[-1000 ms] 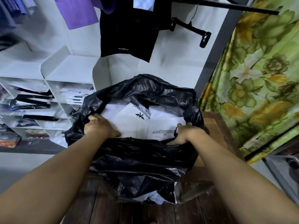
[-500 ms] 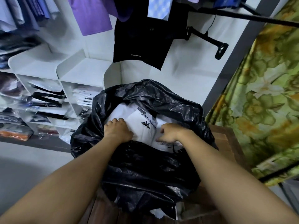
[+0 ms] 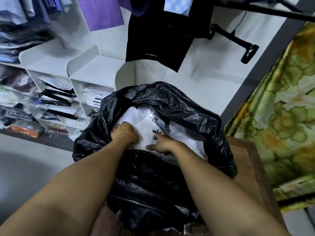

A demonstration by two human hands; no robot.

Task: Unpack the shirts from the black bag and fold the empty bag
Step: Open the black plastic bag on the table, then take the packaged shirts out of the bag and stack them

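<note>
A large black plastic bag (image 3: 153, 184) stands open on a wooden table (image 3: 247, 160). Inside its mouth lie white shirts in clear packets, the top packet (image 3: 150, 116) showing a black logo. My left hand (image 3: 125, 133) is inside the bag's mouth, fingers curled over the left edge of that top packet. Beside it, my right hand (image 3: 162, 144) lies on the packet's near edge, thumb and forefinger stretched left and the other fingers curled at the edge. The shirts lower down are hidden by the bag.
White cubby shelves (image 3: 95, 70) with packed shirts stand behind and left of the bag. A black garment (image 3: 158, 40) and purple shirts hang overhead near a black hanger arm (image 3: 238, 41). A green floral curtain (image 3: 281, 116) borders the right.
Both hands let go of the bag's rim and moved inward onto the top shirt packet. The right hand shifted left toward the left hand. The camera tilted up.
</note>
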